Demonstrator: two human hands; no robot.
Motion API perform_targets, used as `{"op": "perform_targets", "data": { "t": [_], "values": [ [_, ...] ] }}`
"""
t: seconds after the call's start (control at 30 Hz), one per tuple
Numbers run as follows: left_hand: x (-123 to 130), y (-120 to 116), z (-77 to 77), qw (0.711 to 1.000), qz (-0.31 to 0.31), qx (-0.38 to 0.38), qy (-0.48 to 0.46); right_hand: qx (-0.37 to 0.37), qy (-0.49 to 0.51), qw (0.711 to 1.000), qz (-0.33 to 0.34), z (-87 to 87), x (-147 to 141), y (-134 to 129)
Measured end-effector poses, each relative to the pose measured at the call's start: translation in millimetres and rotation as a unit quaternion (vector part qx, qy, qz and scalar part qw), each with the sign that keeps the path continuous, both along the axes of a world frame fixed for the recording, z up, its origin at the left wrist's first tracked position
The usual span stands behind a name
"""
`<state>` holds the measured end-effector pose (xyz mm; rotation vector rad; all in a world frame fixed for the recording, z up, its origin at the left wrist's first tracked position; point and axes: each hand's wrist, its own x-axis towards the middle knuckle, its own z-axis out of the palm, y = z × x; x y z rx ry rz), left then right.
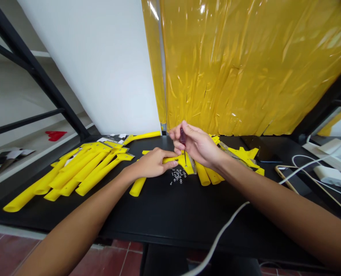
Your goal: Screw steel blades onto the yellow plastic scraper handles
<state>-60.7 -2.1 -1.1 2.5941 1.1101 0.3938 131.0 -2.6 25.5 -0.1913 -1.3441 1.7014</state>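
Observation:
My right hand (200, 145) is closed around the dark purple handle of a screwdriver (182, 136), whose thin shaft points straight down. The tip meets the head of a yellow scraper (190, 167) lying on the black tabletop. With fingers and thumb, my left hand (150, 164) grips that scraper's handle from the left side. Small silver screws and nuts (176, 176) are scattered just in front of it. Another yellow handle (138, 186) pokes out below my left hand, its other end hidden.
A pile of yellow scrapers (86, 165) covers the tabletop's left side. More yellow scraper parts (243, 155) lie beyond my right forearm. At right are a phone (294, 180), a white charger (331, 175) and a white cable (230, 220) crossing the front edge. Yellow plastic sheeting (233, 65) hangs behind.

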Motion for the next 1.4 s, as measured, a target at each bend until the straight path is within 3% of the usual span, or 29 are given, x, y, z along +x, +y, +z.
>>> {"op": "perform_targets", "data": {
  "t": [0.23, 0.47, 0.67, 0.83, 1.03, 1.27, 1.4],
  "values": [
    [-1.0, 0.9, -0.6, 1.000, -0.002, -0.013, -0.015, -0.050, 0.022, 0.998, -0.003, 2.1, -5.1, -3.7],
    [-0.3, -2.9, 3.4, 1.000, 0.001, -0.021, -0.019, -0.049, 0.036, 0.998, -0.035, 1.0, -8.4, -5.2],
    [3.3, -7.5, 5.4, 1.000, 0.016, 0.004, -0.022, -0.009, -0.014, 0.998, -0.062, 0.2, -11.1, -7.6],
    [6.1, -13.1, 11.8, 0.999, 0.036, -0.015, -0.034, -0.040, 0.040, 0.996, -0.065, 4.6, -13.0, -10.2],
    [4.9, -11.7, 10.5, 0.998, 0.034, -0.029, -0.049, -0.013, 0.037, 0.998, -0.044, 4.9, -12.4, -10.5],
    [4.8, -10.1, 9.6, 0.999, 0.025, -0.027, -0.040, -0.022, 0.070, 0.992, -0.107, 1.7, -16.8, -11.9],
    [4.9, -9.7, 10.7, 0.998, 0.022, -0.030, -0.046, -0.028, 0.053, 0.994, -0.094, -1.4, -17.0, -9.7]
  ]
}}
